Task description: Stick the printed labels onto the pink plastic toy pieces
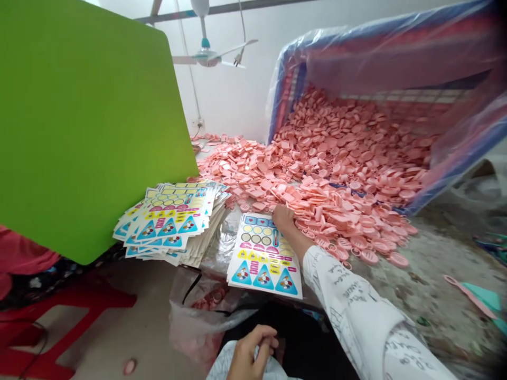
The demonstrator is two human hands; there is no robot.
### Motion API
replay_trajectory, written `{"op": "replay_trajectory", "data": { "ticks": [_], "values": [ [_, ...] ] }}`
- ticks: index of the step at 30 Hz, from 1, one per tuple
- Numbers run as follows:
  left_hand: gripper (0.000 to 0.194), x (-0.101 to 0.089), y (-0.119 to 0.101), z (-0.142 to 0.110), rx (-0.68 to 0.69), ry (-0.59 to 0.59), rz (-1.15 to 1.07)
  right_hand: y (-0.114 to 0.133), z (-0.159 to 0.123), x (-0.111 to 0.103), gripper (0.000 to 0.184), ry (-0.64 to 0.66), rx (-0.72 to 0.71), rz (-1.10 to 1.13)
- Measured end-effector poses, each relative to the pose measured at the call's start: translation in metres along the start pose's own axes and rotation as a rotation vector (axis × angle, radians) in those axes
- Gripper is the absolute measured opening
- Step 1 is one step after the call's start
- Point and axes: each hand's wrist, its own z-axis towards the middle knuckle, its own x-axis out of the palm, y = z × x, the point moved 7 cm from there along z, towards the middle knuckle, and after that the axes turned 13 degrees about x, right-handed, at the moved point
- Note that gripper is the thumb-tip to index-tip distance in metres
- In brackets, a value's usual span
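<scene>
My right hand (pixel 284 217) reaches to the near edge of a heap of pink plastic pieces (pixel 328 203). Its fingers are bent in against the pieces, and whatever they grip is hidden. Just beside that hand lies a small stack of sticker sheets (pixel 263 258), printed with blue triangles, yellow circles and pink shapes. Low in the view, above my lap, my left hand (pixel 255 348) is closed with the fingers curled together. What it holds, if anything, cannot be made out.
A larger stack of sticker sheets (pixel 170 219) is fanned at left, against a green board (pixel 87 121). At right, a plastic-wrapped crate (pixel 455 158) lies on its side, spilling pink pieces. A plastic bag (pixel 190 316) hangs below the table edge. A red stool (pixel 79 306) stands at left.
</scene>
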Motion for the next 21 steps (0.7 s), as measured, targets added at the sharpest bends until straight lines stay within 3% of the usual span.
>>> {"op": "replay_trajectory", "data": {
  "ticks": [3,6,8,10,12,14,18,21],
  "values": [
    [0.034,-0.016,-0.012,0.006,-0.017,0.03,-0.027,-0.015,0.004,-0.024,0.023,0.0,-0.001,0.051],
    [0.04,-0.055,-0.029,0.028,-0.037,-0.06,-0.144,-0.035,-0.01,-0.048,0.028,0.042,-0.04,0.125],
    [0.048,-0.085,-0.034,0.051,-0.068,-0.221,-0.295,-0.045,-0.034,-0.053,0.03,0.166,-0.096,0.217],
    [0.058,-0.098,-0.034,0.079,-0.109,-0.297,-0.451,-0.049,-0.067,-0.047,0.033,0.394,-0.158,0.418],
    [0.064,-0.093,-0.031,0.106,-0.177,-0.295,-0.579,-0.045,-0.101,-0.039,0.035,0.633,-0.197,0.634],
    [0.064,-0.074,-0.029,0.125,-0.26,-0.229,-0.683,-0.039,-0.128,-0.032,0.034,0.774,-0.217,0.741],
    [0.049,-0.04,-0.036,0.138,-0.259,-0.047,-0.817,-0.028,-0.155,-0.023,0.033,0.826,-0.247,0.785],
    [0.039,-0.04,-0.035,0.137,-0.257,-0.096,-0.839,-0.025,-0.153,-0.018,0.041,0.771,-0.257,0.773]
  ]
}}
